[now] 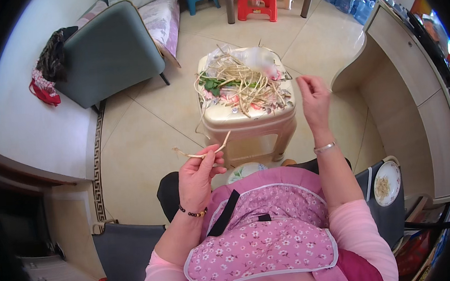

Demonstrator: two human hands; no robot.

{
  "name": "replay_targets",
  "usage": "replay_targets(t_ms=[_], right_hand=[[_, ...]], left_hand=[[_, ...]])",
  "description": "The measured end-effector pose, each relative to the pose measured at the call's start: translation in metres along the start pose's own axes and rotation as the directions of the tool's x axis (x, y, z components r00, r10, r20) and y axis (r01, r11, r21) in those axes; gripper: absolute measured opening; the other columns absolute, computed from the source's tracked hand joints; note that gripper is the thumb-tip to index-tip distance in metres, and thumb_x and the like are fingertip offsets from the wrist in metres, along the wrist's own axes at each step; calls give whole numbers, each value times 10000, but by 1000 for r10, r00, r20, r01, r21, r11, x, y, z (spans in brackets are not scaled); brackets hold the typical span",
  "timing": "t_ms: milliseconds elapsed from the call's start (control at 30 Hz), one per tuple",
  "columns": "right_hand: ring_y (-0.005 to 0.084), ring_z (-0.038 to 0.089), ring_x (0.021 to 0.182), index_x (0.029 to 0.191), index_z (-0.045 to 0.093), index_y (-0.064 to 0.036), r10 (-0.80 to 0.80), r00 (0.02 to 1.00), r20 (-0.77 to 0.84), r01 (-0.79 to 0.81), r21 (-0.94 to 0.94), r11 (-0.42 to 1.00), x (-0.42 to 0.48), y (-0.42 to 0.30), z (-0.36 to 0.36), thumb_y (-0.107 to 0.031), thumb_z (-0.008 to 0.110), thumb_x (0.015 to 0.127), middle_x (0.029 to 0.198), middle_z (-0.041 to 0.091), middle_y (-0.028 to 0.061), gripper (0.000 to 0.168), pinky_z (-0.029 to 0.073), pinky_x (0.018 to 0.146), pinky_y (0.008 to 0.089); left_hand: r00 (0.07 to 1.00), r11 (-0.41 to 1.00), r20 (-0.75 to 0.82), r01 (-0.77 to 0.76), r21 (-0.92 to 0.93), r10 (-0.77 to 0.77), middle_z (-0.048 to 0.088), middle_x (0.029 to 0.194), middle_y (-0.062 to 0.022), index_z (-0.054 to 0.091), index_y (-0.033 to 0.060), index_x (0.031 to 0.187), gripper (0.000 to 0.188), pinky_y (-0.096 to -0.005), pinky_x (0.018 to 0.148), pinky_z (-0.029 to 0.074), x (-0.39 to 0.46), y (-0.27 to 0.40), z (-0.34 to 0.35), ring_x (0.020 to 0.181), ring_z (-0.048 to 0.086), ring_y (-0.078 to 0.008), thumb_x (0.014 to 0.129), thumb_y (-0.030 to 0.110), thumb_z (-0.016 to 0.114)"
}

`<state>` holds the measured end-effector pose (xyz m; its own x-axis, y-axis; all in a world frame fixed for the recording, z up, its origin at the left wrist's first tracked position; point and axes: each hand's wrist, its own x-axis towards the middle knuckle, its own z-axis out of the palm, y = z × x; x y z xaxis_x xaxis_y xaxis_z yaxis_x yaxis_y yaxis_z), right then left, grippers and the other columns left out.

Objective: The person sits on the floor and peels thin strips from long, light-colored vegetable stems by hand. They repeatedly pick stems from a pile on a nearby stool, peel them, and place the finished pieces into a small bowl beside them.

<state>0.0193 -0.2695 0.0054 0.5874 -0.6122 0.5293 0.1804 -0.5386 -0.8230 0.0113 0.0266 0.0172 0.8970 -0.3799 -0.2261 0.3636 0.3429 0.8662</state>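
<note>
My left hand [202, 173] holds a pale, thin root [195, 155] between thumb and fingers, with fine rootlets at its left end. My right hand [315, 96] is raised just right of the stool, fingers bent together; a thin dark strand [286, 78] lies close to its fingertips, and whether it is held is unclear. In front of me stands a cream plastic stool [227, 121] with a floral top. On it lie a tangled heap of long pale roots [244, 75], some green leaves [212, 85] and a clear plastic bag [258, 59].
A white plate [392, 192] with short root pieces [382, 187] rests on a dark seat at my right. A patterned round item [246, 170] is partly visible below the stool. A grey chair [111, 51] stands front left, a red stool [257, 3] ahead, a cabinet [401, 60] at right.
</note>
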Motion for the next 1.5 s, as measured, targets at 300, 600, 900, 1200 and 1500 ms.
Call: replay_targets(t_ms=[300, 600, 900, 1200, 1500], right_hand=[[283, 563, 852, 924, 639, -25, -223, 956, 189, 259, -194, 946, -27, -20, 4, -82, 621, 765, 928, 592, 125, 169, 453, 774, 350], [256, 542, 706, 952, 549, -30, -438, 584, 684, 583, 22, 812, -87, -60, 7, -39, 589, 740, 756, 534, 87, 216, 439, 657, 380], [316, 548, 678, 889, 537, -10, -280, 699, 659, 314, 68, 947, -102, -58, 10, -38, 566, 769, 715, 520, 148, 126, 446, 595, 408], [336, 540, 598, 748, 523, -20, -51, 755, 654, 171, -121, 978, -119, -56, 15, -110, 553, 791, 644, 514, 153, 104, 444, 566, 426], [20, 405, 555, 940, 606, -57, 547, 743, 387, -628, 119, 769, -104, -11, -67, -198, 466, 933, 650, 438, -60, 199, 335, 487, 184]], left_hand=[[993, 997, 91, 73, 12, -73, 604, 886, -50, 560, -8, 1072, 213, -222, 646, 502, 15, -9, 6, 784, 592, -115, 888, 100, 566], [981, 985, 128, 129, 114, -143, 615, 906, -53, 572, 6, 1064, 215, -218, 632, 481, 17, -20, 16, 790, 592, -109, 907, 150, 545], [976, 976, 131, 188, -114, -173, 601, 846, -26, 600, 18, 1042, 228, -206, 619, 471, 20, -25, 13, 737, 569, -85, 912, 197, 546], [958, 917, 182, -267, 295, 221, 611, 913, -41, 658, -27, 929, 125, -194, 626, 438, 9, -45, 19, 724, 535, -69, 856, 51, 595], [976, 921, 220, -86, 381, 0, 608, 885, -53, 617, -50, 1006, 188, -213, 699, 453, 7, 1, 13, 766, 558, -93, 892, 75, 535]])
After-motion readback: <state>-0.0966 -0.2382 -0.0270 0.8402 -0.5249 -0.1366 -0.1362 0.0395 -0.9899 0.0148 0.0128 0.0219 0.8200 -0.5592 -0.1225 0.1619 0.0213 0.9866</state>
